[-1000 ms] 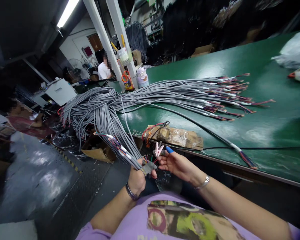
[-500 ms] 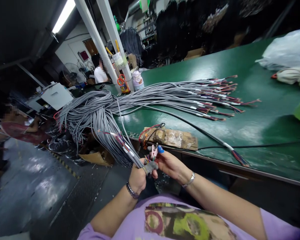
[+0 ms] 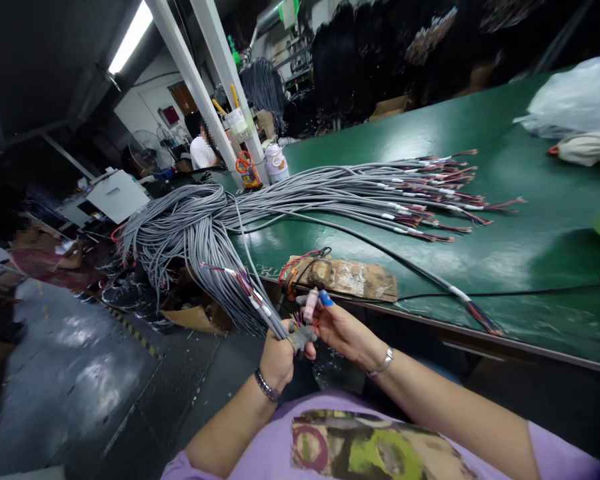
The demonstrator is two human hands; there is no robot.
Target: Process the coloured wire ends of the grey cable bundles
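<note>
My left hand (image 3: 276,360) is closed around the ends of several grey cables (image 3: 273,321), with grey wrapping on its fingers. Thin coloured wires (image 3: 296,321) fan out from the cable ends just above that grip. Close by on the right, my right hand (image 3: 347,333) has its fingers pinched at these wires, a blue cover on one fingertip. Between the two hands stands a pale pink piece (image 3: 311,304); whether it is a wrapped finger or a small part I cannot tell. One cable end with white sleeves (image 3: 255,298) and bare coloured wires points up and left.
A large bundle of grey cables (image 3: 200,200) lies across the green table (image 3: 520,267) and hangs over its edge. Before my hands sits a wooden block (image 3: 360,279) with cords. A single cable (image 3: 380,247) runs right. A bottle (image 3: 277,163) stands by the post; people work at left.
The pale pink piece between my hands has turned and now shows a broader, rounder side. Both hands stay close together on the cables, and the whole view has shifted slightly.
</note>
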